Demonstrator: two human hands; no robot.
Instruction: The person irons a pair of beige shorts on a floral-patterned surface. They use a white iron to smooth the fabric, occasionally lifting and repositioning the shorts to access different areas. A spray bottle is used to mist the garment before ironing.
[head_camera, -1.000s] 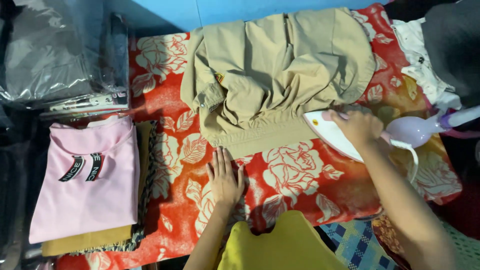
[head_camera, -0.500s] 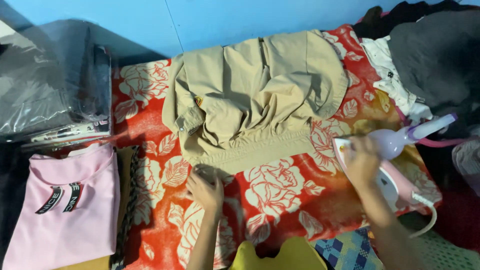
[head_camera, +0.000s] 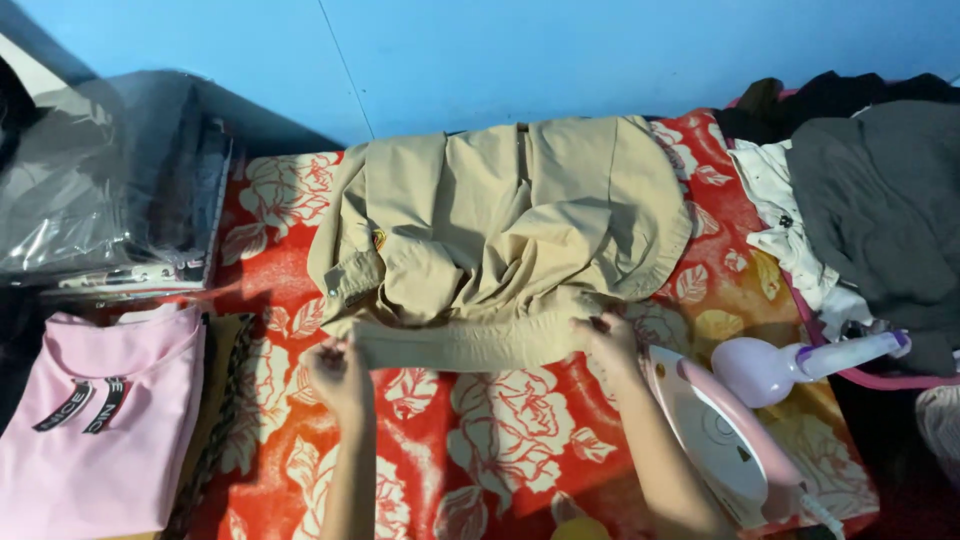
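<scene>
— What's closest to the camera?
— A pink and white iron (head_camera: 725, 435) lies on the red flowered cloth (head_camera: 480, 450), just beside the right forearm.
— And the hands?
— Well apart. The left hand (head_camera: 338, 372) pinches one end of the tan garment's (head_camera: 500, 235) folded lower band, the right hand (head_camera: 606, 336) pinches the other end.
— Where's the garment?
— Spread across the cloth's middle, rumpled. A folded pink shirt (head_camera: 95, 420) lies left; dark clothes (head_camera: 880, 215) are piled right.
</scene>
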